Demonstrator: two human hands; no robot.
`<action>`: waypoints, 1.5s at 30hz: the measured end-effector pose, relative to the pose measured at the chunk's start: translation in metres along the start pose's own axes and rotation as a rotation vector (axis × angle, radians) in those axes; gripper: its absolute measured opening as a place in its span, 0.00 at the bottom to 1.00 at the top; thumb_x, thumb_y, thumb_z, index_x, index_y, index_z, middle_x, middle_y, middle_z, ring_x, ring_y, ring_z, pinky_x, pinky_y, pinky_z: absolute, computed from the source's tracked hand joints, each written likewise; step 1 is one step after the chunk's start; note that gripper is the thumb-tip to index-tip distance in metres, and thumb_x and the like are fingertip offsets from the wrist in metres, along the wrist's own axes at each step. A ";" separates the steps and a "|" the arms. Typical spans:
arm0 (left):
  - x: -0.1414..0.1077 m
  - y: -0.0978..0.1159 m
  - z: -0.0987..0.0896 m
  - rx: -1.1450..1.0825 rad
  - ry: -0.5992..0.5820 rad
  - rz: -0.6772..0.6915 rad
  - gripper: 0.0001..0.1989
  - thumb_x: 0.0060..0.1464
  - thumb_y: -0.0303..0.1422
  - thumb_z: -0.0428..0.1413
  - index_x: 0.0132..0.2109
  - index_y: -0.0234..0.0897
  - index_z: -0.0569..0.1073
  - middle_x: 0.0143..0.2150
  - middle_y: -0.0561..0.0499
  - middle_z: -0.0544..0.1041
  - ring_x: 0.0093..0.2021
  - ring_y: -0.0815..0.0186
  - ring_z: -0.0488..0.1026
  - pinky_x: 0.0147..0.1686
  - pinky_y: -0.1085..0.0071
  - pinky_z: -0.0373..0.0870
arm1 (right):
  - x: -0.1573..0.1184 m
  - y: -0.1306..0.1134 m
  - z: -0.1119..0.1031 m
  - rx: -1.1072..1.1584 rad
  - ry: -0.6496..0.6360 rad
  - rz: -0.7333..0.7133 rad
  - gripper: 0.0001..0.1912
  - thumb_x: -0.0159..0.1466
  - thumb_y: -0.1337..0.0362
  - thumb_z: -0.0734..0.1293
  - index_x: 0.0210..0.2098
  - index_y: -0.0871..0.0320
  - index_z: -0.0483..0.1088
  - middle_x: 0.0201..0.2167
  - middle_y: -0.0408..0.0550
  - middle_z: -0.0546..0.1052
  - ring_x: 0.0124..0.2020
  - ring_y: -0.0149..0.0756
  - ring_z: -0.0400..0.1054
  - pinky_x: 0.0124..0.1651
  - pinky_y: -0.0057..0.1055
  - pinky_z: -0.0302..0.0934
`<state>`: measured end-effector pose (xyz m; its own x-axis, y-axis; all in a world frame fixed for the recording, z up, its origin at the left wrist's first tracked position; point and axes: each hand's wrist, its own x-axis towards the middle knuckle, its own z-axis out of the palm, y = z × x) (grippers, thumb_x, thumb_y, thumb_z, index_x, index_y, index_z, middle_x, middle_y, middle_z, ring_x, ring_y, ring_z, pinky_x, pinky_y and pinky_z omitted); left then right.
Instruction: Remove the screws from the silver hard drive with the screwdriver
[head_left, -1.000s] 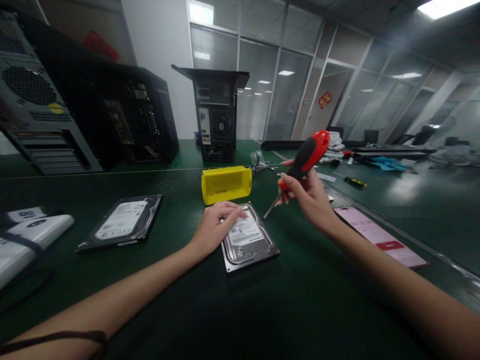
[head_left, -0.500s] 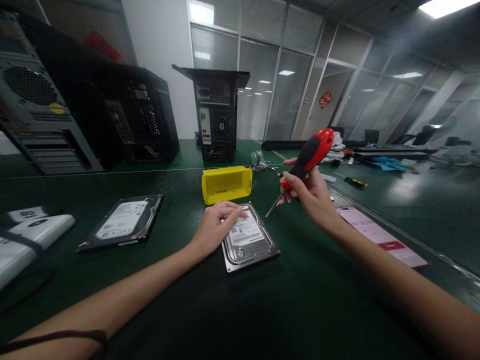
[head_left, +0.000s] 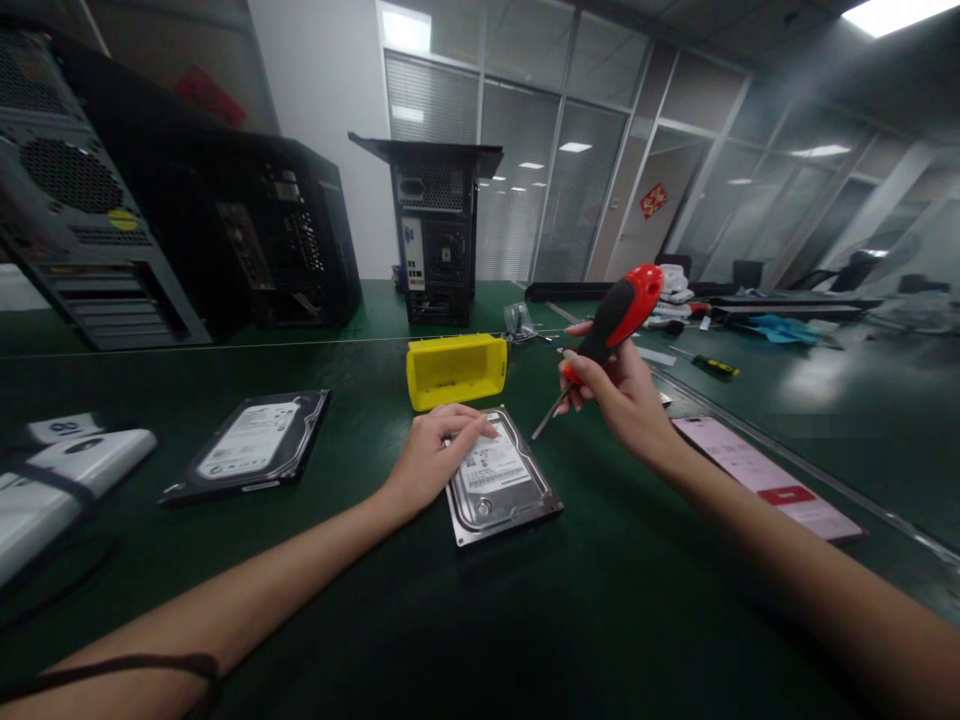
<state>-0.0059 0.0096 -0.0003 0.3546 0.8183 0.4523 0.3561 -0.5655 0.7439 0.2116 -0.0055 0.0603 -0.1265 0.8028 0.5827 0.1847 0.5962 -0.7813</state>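
A silver hard drive (head_left: 504, 490) with a white label lies on the green tabletop in front of me. My left hand (head_left: 439, 450) rests across its upper left part, fingers stretched out flat over the label. Wrapped round the lower handle of a red and black screwdriver (head_left: 621, 312) is my right hand (head_left: 619, 385). The screwdriver leans, its handle up to the right, and its metal tip is just beside the drive's right edge; I cannot tell whether they touch. Right behind the drive a yellow plastic bin (head_left: 457, 375) lies with its opening towards me.
Another hard drive (head_left: 251, 440) lies to the left, near a white device (head_left: 82, 475) with a dark strap. Computer cases (head_left: 439, 230) stand at the back. On the right are a phone (head_left: 772, 475) with a pink screen and a yellow-green screwdriver (head_left: 712, 365).
The screwdriver in my right hand has shifted slightly down and its tip sits a little lower. The whole view has moved slightly. My left hand stays on the hard drive.
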 end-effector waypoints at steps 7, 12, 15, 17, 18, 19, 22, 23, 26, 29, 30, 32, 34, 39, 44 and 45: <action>0.000 0.001 -0.001 0.019 -0.005 -0.004 0.13 0.60 0.33 0.50 0.36 0.40 0.79 0.42 0.48 0.76 0.45 0.60 0.72 0.45 0.63 0.67 | 0.001 -0.002 -0.002 0.012 0.013 -0.012 0.20 0.63 0.60 0.64 0.53 0.56 0.58 0.27 0.40 0.68 0.21 0.25 0.67 0.24 0.25 0.63; -0.001 0.000 -0.002 0.019 -0.017 -0.004 0.13 0.60 0.34 0.49 0.37 0.40 0.79 0.43 0.49 0.76 0.46 0.60 0.71 0.45 0.63 0.66 | 0.000 -0.001 -0.003 0.012 0.007 0.007 0.22 0.63 0.59 0.64 0.54 0.54 0.58 0.28 0.40 0.68 0.22 0.25 0.66 0.25 0.26 0.64; -0.001 -0.001 -0.001 0.019 -0.008 0.000 0.13 0.60 0.34 0.49 0.37 0.40 0.79 0.43 0.49 0.76 0.46 0.60 0.71 0.45 0.63 0.66 | 0.000 -0.001 -0.002 -0.003 0.000 0.004 0.21 0.62 0.58 0.64 0.53 0.54 0.58 0.27 0.40 0.68 0.21 0.26 0.67 0.25 0.26 0.64; -0.002 0.000 -0.001 0.021 -0.008 -0.003 0.13 0.60 0.34 0.49 0.37 0.40 0.79 0.44 0.49 0.76 0.46 0.60 0.71 0.45 0.63 0.66 | -0.001 -0.001 -0.001 -0.007 0.000 0.004 0.20 0.62 0.57 0.64 0.52 0.55 0.59 0.27 0.40 0.68 0.21 0.26 0.67 0.24 0.25 0.64; -0.002 0.000 -0.001 0.023 -0.010 -0.005 0.13 0.60 0.34 0.49 0.37 0.40 0.79 0.43 0.49 0.76 0.46 0.60 0.71 0.45 0.63 0.66 | -0.001 -0.001 -0.001 -0.008 0.004 0.004 0.20 0.62 0.57 0.65 0.51 0.55 0.59 0.27 0.40 0.68 0.21 0.26 0.67 0.24 0.25 0.64; -0.002 0.000 -0.001 0.024 -0.010 -0.004 0.13 0.60 0.34 0.49 0.37 0.40 0.79 0.43 0.49 0.76 0.46 0.60 0.71 0.45 0.63 0.66 | -0.001 -0.001 0.000 -0.009 0.006 0.005 0.20 0.62 0.57 0.65 0.51 0.55 0.59 0.27 0.40 0.68 0.21 0.26 0.67 0.24 0.25 0.64; -0.002 0.001 -0.001 0.028 -0.004 -0.001 0.13 0.60 0.33 0.49 0.36 0.39 0.79 0.42 0.48 0.76 0.45 0.60 0.72 0.45 0.63 0.66 | 0.000 -0.001 0.000 -0.007 0.007 -0.005 0.20 0.62 0.58 0.64 0.53 0.55 0.59 0.27 0.40 0.68 0.21 0.26 0.67 0.24 0.25 0.63; -0.001 0.001 -0.001 0.029 0.000 0.000 0.13 0.60 0.33 0.49 0.36 0.39 0.79 0.42 0.48 0.76 0.45 0.60 0.72 0.45 0.63 0.66 | 0.000 -0.001 0.000 0.000 0.006 -0.010 0.21 0.63 0.58 0.64 0.53 0.55 0.59 0.27 0.40 0.68 0.21 0.26 0.67 0.24 0.25 0.64; -0.001 0.001 -0.001 0.032 0.003 -0.002 0.13 0.59 0.33 0.50 0.36 0.39 0.79 0.42 0.48 0.76 0.44 0.60 0.72 0.45 0.63 0.66 | 0.000 0.000 -0.001 0.023 0.011 -0.022 0.21 0.62 0.59 0.64 0.54 0.54 0.59 0.27 0.40 0.68 0.21 0.26 0.66 0.24 0.26 0.64; -0.001 0.002 -0.001 0.029 0.006 0.000 0.13 0.59 0.33 0.50 0.35 0.39 0.79 0.42 0.48 0.76 0.44 0.60 0.72 0.45 0.64 0.66 | 0.000 0.001 -0.001 0.018 0.011 -0.014 0.21 0.62 0.59 0.64 0.54 0.53 0.59 0.27 0.40 0.68 0.21 0.26 0.65 0.25 0.27 0.66; -0.001 0.002 -0.001 0.028 0.006 -0.002 0.13 0.59 0.33 0.50 0.35 0.39 0.79 0.42 0.48 0.76 0.44 0.60 0.72 0.45 0.64 0.66 | -0.001 0.001 -0.001 0.013 0.010 -0.012 0.22 0.62 0.58 0.64 0.54 0.53 0.58 0.27 0.40 0.68 0.21 0.26 0.65 0.25 0.28 0.66; -0.001 0.002 -0.001 0.029 0.007 -0.003 0.13 0.59 0.33 0.50 0.35 0.40 0.79 0.42 0.49 0.76 0.45 0.60 0.72 0.45 0.64 0.66 | -0.001 0.001 -0.001 0.006 0.008 -0.009 0.21 0.62 0.58 0.64 0.54 0.54 0.59 0.27 0.40 0.69 0.21 0.26 0.65 0.24 0.27 0.65; -0.001 0.002 -0.001 0.027 0.005 -0.003 0.13 0.59 0.34 0.50 0.35 0.40 0.79 0.42 0.49 0.76 0.45 0.60 0.72 0.45 0.64 0.66 | -0.001 0.001 0.000 0.001 0.003 -0.006 0.21 0.62 0.57 0.64 0.52 0.54 0.59 0.27 0.40 0.69 0.21 0.26 0.66 0.24 0.27 0.64; -0.001 0.001 -0.001 0.030 0.009 -0.005 0.13 0.59 0.33 0.50 0.36 0.40 0.79 0.42 0.48 0.76 0.45 0.60 0.72 0.45 0.63 0.66 | -0.001 -0.002 -0.001 -0.003 0.004 -0.005 0.20 0.62 0.58 0.64 0.52 0.55 0.59 0.27 0.41 0.69 0.21 0.26 0.66 0.24 0.26 0.64; -0.002 -0.002 -0.001 0.028 0.004 0.007 0.13 0.60 0.33 0.49 0.36 0.40 0.79 0.42 0.48 0.76 0.45 0.60 0.72 0.45 0.63 0.66 | 0.000 -0.002 -0.002 -0.001 0.016 -0.008 0.21 0.62 0.58 0.64 0.53 0.54 0.59 0.28 0.41 0.69 0.21 0.26 0.66 0.24 0.26 0.64; -0.002 -0.002 -0.001 0.026 0.003 0.009 0.13 0.60 0.33 0.50 0.36 0.39 0.79 0.42 0.48 0.76 0.45 0.60 0.72 0.45 0.63 0.66 | 0.000 -0.002 -0.002 -0.001 0.015 -0.005 0.21 0.62 0.58 0.64 0.54 0.54 0.59 0.28 0.41 0.69 0.21 0.26 0.66 0.24 0.26 0.64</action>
<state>-0.0083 0.0097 -0.0021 0.3553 0.8136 0.4602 0.3758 -0.5752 0.7266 0.2131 -0.0069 0.0622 -0.1130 0.7994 0.5900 0.1849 0.6004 -0.7781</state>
